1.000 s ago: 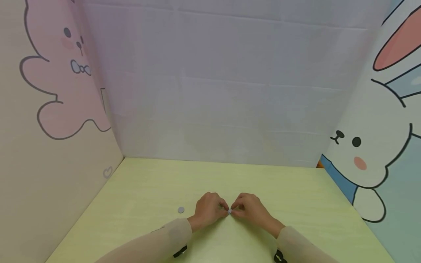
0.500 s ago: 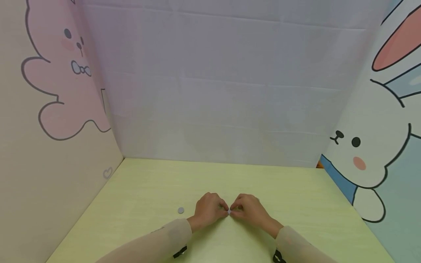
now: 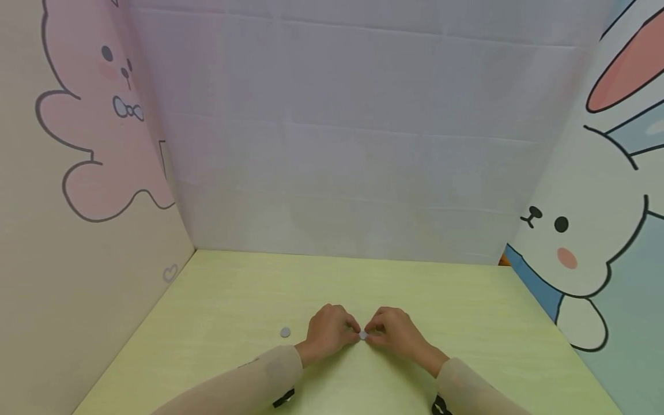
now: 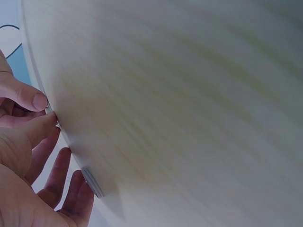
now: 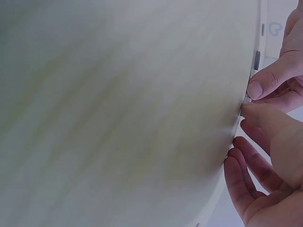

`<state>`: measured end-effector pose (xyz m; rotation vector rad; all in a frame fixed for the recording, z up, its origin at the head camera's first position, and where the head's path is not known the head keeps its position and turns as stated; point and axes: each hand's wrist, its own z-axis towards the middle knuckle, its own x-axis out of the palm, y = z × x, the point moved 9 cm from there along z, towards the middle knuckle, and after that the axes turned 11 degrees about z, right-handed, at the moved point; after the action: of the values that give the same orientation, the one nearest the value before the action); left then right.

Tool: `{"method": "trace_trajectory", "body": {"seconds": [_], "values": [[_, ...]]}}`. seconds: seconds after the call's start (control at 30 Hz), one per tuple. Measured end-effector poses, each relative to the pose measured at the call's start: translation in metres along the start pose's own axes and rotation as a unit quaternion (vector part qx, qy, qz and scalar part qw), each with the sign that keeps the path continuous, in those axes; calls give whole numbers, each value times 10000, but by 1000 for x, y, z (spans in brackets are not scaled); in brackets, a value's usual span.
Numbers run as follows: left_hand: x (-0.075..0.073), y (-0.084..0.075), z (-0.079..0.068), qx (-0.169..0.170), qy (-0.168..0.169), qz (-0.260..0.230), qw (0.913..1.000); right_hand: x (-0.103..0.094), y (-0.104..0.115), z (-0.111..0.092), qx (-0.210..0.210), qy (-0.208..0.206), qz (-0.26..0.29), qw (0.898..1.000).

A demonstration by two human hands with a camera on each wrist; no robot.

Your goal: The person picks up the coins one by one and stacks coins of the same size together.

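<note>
A small flat grey disc sits low over the table, between the fingertips of both hands. My left hand pinches its left edge with thumb and index finger. From the opposite side my right hand holds the right edge in a similar pinch. In the wrist views the fingertips are right at the table surface and cover most of the disc. To the left of my left hand lies another grey round piece; in the left wrist view it shows as a short stack of thin discs.
The pale yellow-green table runs back to a plain white cloth wall. A panel with a pink cartoon animal borders the left side. On the right stands a panel with a white rabbit.
Half a second ago the fingertips nearly met and hid most of the disc. My right hand has shifted slightly right, and the disc's round face now shows between the hands.
</note>
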<state>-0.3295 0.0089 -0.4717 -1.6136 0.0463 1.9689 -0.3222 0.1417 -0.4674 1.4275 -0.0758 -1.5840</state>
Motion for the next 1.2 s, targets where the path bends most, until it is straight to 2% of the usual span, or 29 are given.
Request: {"method": "trace_trajectory", "body": {"seconds": [0.33,0.77,0.93,1.2], "values": [[2,1,0,4,41,-14,10000,1,0,2,-27,74,-31,10000],[1,1,0,-53,34,-47,10000,-1,1,1,28,131,198,9997],[3,1,0,-87,98,-95,9999,-19,-3,-1,172,206,186,9995],[4,2,-1,-115,164,-167,9997,-65,-28,-7,303,-295,-311,9986]]}}
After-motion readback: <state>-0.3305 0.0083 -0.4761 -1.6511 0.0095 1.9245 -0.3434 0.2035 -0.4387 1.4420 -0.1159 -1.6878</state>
